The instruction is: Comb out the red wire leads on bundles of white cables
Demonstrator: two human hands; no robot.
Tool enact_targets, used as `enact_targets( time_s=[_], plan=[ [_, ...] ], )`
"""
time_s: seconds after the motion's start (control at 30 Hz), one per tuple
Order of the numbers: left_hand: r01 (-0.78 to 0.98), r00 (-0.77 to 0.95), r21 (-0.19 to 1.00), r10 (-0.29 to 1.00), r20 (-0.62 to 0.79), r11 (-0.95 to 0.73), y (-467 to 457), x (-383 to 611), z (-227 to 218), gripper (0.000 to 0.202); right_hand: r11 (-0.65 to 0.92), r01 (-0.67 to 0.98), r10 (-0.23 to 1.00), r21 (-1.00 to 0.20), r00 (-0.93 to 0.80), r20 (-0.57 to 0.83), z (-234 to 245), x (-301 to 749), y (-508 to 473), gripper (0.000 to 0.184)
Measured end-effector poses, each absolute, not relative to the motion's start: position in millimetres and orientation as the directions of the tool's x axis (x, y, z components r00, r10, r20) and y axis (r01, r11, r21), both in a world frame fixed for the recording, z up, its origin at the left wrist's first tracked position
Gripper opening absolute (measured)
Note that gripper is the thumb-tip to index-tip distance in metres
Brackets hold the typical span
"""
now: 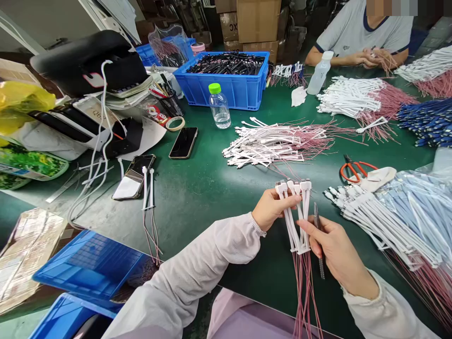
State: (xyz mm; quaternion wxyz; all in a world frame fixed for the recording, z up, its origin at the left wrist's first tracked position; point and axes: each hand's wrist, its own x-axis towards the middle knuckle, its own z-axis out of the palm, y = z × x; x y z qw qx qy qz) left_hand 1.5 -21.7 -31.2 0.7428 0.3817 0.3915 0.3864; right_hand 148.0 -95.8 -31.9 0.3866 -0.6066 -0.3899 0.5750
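My left hand (273, 207) is closed around a small bunch of white cables (291, 226) with white plugs at the top and thin pink wires hanging from the lower end. My right hand (335, 247) is closed on a slim dark metal tool (320, 263) with a ridged lower end; its exact kind is unclear. The right fingertips rest at the side of the bunch, below the plugs. Beyond my hands lies a loose pile of similar white cables with pink wires (268, 143).
Cable bundles (391, 226) and red-handled cutters (353, 170) lie right. Further back stand a blue crate (219, 89) of black parts and a green-capped bottle (219, 110). Two phones (183, 142) and two separate cables (151, 188) lie left. A co-worker (363, 37) sits opposite, handling wires.
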Motion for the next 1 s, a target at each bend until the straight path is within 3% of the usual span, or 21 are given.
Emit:
enact_targets(
  time_s=[0.37,0.53,0.67,0.8,0.9,1.0],
  plan=[
    [-0.257,0.413,0.877,0.867,-0.28,0.405,-22,1,-33,0.042,-0.403,0.0,0.914,-0.915,0.055,-0.402,-35,148,-96,0.033],
    [-0.352,0.354,0.852,0.898,-0.261,0.387,-24,5,-31,0.039,-0.412,-0.041,0.909,-0.91,0.053,-0.414,-32,143,-98,0.035],
    [-0.528,0.367,0.731,0.893,-0.261,0.431,-27,11,-30,0.044,-0.413,-0.132,0.905,-0.901,0.049,-0.423,-32,136,-100,0.033],
    [-0.592,0.377,0.629,0.863,-0.335,0.503,-25,11,-31,0.048,-0.384,-0.238,0.912,-0.892,0.051,-0.407,-31,136,-97,0.027],
    [-0.552,0.327,0.697,0.888,-0.324,0.458,-19,6,-30,0.041,-0.305,-0.29,0.929,-0.907,0.119,-0.35,-24,145,-92,0.027],
    [-0.366,0.384,0.84,0.887,-0.257,0.401,-15,-1,-27,0.036,-0.238,-0.159,0.953,-0.958,0.153,-0.262,-13,156,-87,0.036]
  ],
)
